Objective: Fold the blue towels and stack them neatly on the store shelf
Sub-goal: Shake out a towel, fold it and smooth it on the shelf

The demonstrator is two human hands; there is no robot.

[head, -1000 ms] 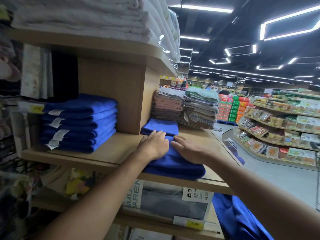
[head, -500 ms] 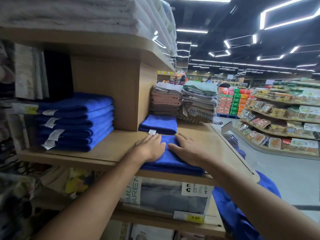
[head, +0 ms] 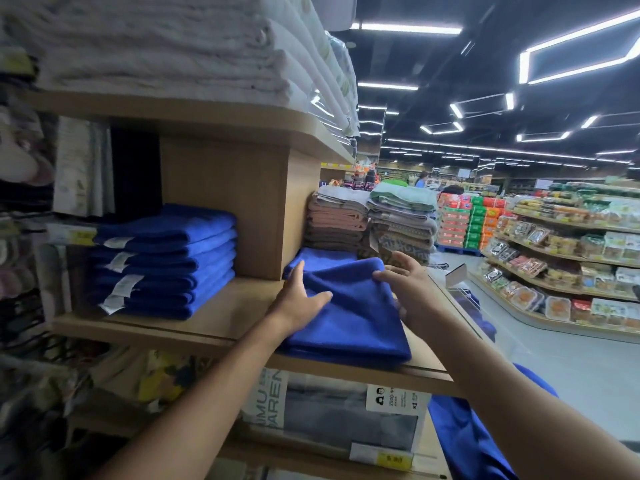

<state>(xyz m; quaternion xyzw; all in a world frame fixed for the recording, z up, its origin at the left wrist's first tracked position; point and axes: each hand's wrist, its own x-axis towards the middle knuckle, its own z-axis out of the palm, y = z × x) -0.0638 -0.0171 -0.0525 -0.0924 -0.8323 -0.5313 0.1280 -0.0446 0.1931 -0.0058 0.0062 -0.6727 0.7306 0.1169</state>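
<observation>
Shelf: wooden store shelf (head: 221, 317), with a bare strip of board between the two blue lots and an upright divider (head: 242, 202) behind that strip
Aisle: open floor (head: 571, 372) to the right, grocery racks (head: 568, 258) beyond it
Top tier: white towels (head: 156, 46) piled overhead
Stack: folded blue towels (head: 166, 261) at the left, white tags facing out, print too small to read
Task towel: blue towel (head: 353, 320) right of the divider, front fold at the shelf's front lip, far edge raised; second blue towel (head: 322, 254) just behind
Package: grey pack (head: 332, 414) one tier down, reads "IMU" and "AREN", cut off; its sticker shows "x1"; yellow price tag (head: 394, 459) blurred
Left hand (head: 301, 301): grip clamped on the towel's left edge, thumb on top
Right hand (head: 407, 292): grip apart, thumb on the far right corner, fingers straight and spread
</observation>
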